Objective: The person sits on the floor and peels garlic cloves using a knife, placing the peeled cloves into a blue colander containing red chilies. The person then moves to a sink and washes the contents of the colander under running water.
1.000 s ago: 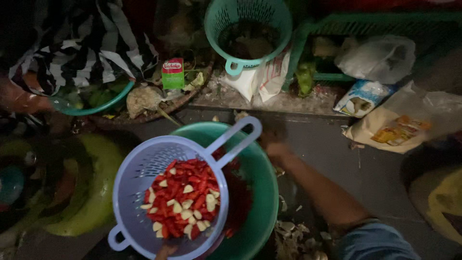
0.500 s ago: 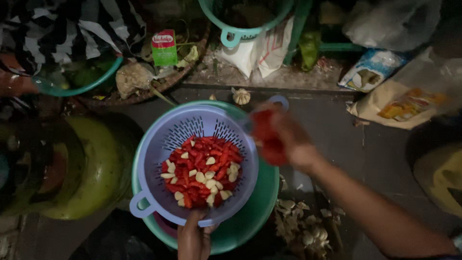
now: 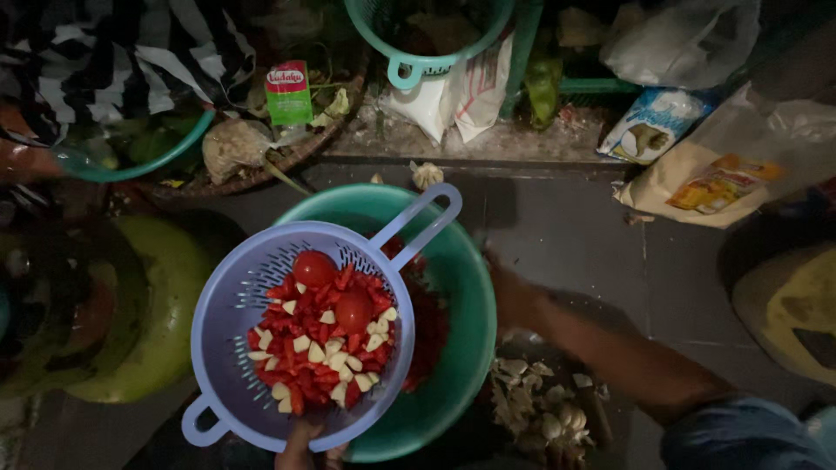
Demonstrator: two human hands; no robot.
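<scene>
Left-hand fingers (image 3: 306, 446) found pinched on the near rim of the lavender colander (image 3: 228, 348), held over the teal basin (image 3: 461, 339); right hand (image 3: 514, 296) blurred beside the basin, grip impossible to tell. Judged light, stiff plastic, its load of chopped chillies, garlic and two tomatoes (image 3: 324, 335) loose and wet; best gripped at rim or long handle (image 3: 418, 224), kept level.

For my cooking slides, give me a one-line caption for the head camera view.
Left hand holds a lavender colander of chopped red chillies, garlic and two tomatoes above a teal basin.

The colander (image 3: 235, 348) is lilac, the basin (image 3: 453, 348) teal, the chopped chillies (image 3: 305, 344) red, the garlic pieces (image 3: 335, 357) pale, and the cloth (image 3: 131, 52) black-and-white striped.
</scene>
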